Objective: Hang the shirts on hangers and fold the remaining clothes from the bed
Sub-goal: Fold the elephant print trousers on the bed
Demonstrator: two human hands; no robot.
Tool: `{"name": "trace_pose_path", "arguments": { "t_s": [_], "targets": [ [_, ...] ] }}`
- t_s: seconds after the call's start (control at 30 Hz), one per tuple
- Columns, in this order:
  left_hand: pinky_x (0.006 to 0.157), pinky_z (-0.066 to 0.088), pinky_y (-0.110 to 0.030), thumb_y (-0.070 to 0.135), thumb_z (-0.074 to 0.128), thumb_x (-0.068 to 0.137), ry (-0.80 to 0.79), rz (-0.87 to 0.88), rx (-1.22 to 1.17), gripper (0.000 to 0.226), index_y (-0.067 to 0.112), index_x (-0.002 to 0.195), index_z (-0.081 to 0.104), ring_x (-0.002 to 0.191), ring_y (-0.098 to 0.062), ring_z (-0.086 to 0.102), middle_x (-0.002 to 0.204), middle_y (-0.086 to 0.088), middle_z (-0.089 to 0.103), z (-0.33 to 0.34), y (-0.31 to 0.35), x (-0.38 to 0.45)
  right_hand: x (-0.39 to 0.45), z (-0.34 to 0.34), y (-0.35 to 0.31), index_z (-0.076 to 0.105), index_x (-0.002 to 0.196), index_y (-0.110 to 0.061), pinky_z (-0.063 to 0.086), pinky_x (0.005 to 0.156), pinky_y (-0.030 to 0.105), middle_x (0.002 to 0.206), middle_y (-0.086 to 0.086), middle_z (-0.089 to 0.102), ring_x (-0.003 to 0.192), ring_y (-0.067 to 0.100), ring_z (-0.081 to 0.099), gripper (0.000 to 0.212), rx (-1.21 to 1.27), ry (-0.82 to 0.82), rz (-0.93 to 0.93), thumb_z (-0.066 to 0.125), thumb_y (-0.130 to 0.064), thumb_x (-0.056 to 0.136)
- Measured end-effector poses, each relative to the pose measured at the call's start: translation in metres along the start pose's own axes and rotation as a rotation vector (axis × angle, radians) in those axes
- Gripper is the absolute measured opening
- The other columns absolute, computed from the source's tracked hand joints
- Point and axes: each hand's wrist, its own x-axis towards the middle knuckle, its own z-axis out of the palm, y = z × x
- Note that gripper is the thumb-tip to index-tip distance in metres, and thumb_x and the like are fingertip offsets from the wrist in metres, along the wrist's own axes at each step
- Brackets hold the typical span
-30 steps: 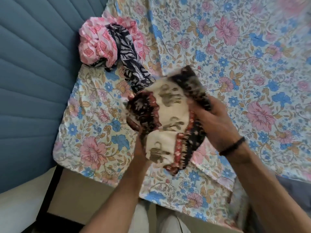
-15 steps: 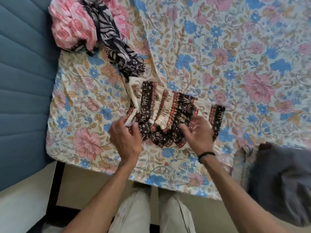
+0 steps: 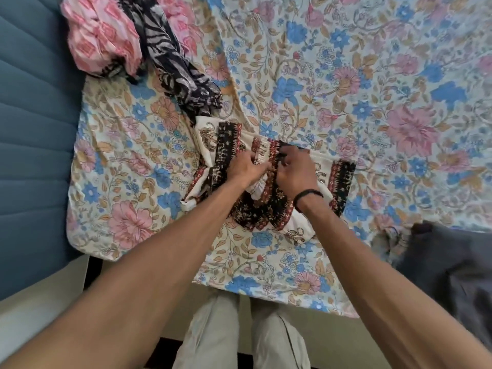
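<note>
pinching elephant-print garment point(image 3: 213, 145) waistband, left hand point(image 3: 246, 170), right hand point(image 3: 295, 173), fingers clamped, lying left-right on bed point(image 3: 372, 75)

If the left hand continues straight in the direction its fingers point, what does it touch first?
Probably more of the elephant-print garment that the left hand already pinches at its gathered waistband; beyond that lies bare floral bedsheet. Depth is uncertain.

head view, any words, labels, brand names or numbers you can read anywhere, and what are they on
None: no readable text shows anywhere.
Elephant-print garment under the left hand and right hand: pattern only, no tag visible.
Pink patterned cloth and zebra-striped cloth: prints only.
Floral bedsheet and dark grey garment: no lettering.
</note>
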Motion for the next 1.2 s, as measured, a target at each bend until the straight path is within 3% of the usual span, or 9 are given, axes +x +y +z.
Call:
{"name": "trace_pose_path", "arguments": {
  "t_s": [0.1, 0.3, 0.47, 0.6, 0.7, 0.83, 0.97, 1.13, 1.2],
  "targets": [
    [0.073, 0.046, -0.025, 0.029, 0.070, 0.095, -0.078, 0.181, -0.027, 0.058, 0.014, 0.146, 0.047, 0.099, -0.019, 0.059, 0.128, -0.006, 0.063, -0.009, 0.011, -0.013, 0.016, -0.021, -0.010, 0.044, 0.154, -0.028, 0.042, 0.116, 0.048, 0.150, 0.013, 0.049, 0.138, 0.030, 0.046, 0.082, -0.125, -0.014, -0.234, 0.058, 0.015, 0.085],
    [0.066, 0.058, -0.035, 0.022, 0.047, 0.107, -0.487, -0.006, -1.276, 0.028, 0.010, 0.129, 0.059, 0.074, -0.018, 0.065, 0.097, -0.008, 0.067, -0.026, 0.018, -0.055, 0.003, -0.070, -0.022, 0.064, 0.113, -0.015, 0.064, 0.079, 0.035, 0.105, -0.004, 0.071, 0.091, 0.011, 0.071, 0.018, 0.222, 0.053, -0.382, 0.067, -0.007, 0.097],
    [0.069, 0.059, -0.032, -0.005, 0.059, 0.093, -0.450, 0.186, -1.278, 0.055, 0.012, 0.146, 0.051, 0.086, -0.023, 0.064, 0.104, -0.014, 0.071, -0.017, 0.052, -0.094, -0.040, -0.097, -0.057, 0.062, 0.109, -0.005, 0.057, 0.070, 0.019, 0.095, -0.012, 0.068, 0.085, 0.000, 0.068, 0.015, 0.454, 0.280, -0.425, 0.060, 0.001, 0.096],
    [0.084, 0.060, -0.042, -0.011, 0.064, 0.092, -0.114, 0.374, -1.228, 0.050, 0.005, 0.138, 0.057, 0.099, -0.032, 0.065, 0.120, -0.025, 0.067, -0.055, 0.093, -0.140, -0.073, -0.140, -0.118, 0.062, 0.100, 0.000, 0.049, 0.066, 0.017, 0.086, -0.010, 0.066, 0.075, 0.003, 0.064, 0.010, 0.685, 0.390, -0.534, 0.057, 0.005, 0.093],
    [0.086, 0.061, -0.040, 0.005, 0.070, 0.095, 0.343, 0.581, -0.846, 0.017, 0.007, 0.112, 0.075, 0.092, -0.015, 0.071, 0.101, -0.003, 0.076, -0.106, 0.129, -0.193, -0.099, -0.178, -0.171, 0.057, 0.095, -0.005, 0.047, 0.063, 0.022, 0.082, 0.000, 0.062, 0.070, 0.010, 0.058, 0.007, 0.715, 0.416, -0.662, 0.053, -0.001, 0.092],
    [0.066, 0.050, -0.023, 0.033, 0.066, 0.098, 0.889, 0.643, -0.603, 0.027, 0.010, 0.086, 0.065, 0.067, 0.001, 0.055, 0.080, 0.007, 0.062, -0.207, 0.143, -0.254, -0.122, -0.246, -0.227, 0.059, 0.098, -0.005, 0.051, 0.063, 0.025, 0.080, 0.001, 0.063, 0.071, 0.012, 0.062, 0.013, 0.598, 0.540, -0.809, 0.063, -0.017, 0.096],
    [0.072, 0.046, -0.049, 0.036, 0.050, 0.101, 1.275, 0.614, -0.520, 0.020, 0.018, 0.094, 0.049, 0.064, -0.006, 0.043, 0.074, 0.007, 0.050, -0.337, 0.116, -0.335, -0.154, -0.318, -0.278, 0.061, 0.105, -0.013, 0.046, 0.068, 0.028, 0.078, -0.006, 0.060, 0.072, 0.005, 0.059, 0.030, 0.494, 0.646, -0.813, 0.063, -0.042, 0.100],
    [0.052, 0.036, -0.020, 0.031, 0.043, 0.111, 1.536, 0.882, -0.222, 0.028, 0.005, 0.108, 0.054, 0.054, 0.000, 0.051, 0.067, 0.007, 0.052, -0.426, 0.138, -0.504, -0.266, -0.370, -0.382, 0.052, 0.112, -0.009, 0.037, 0.065, 0.031, 0.077, -0.005, 0.054, 0.067, 0.010, 0.045, 0.026, 0.533, 0.764, -1.115, 0.050, -0.034, 0.109],
    [0.056, 0.046, -0.030, 0.034, 0.043, 0.110, 1.657, 0.875, -0.107, 0.032, 0.005, 0.111, 0.056, 0.060, -0.006, 0.059, 0.074, -0.001, 0.063, -0.452, 0.146, -0.556, -0.303, -0.388, -0.412, 0.052, 0.112, -0.005, 0.036, 0.064, 0.032, 0.076, 0.002, 0.054, 0.065, 0.011, 0.043, 0.026, 0.516, 0.800, -1.165, 0.050, -0.031, 0.109]
  ]
}}
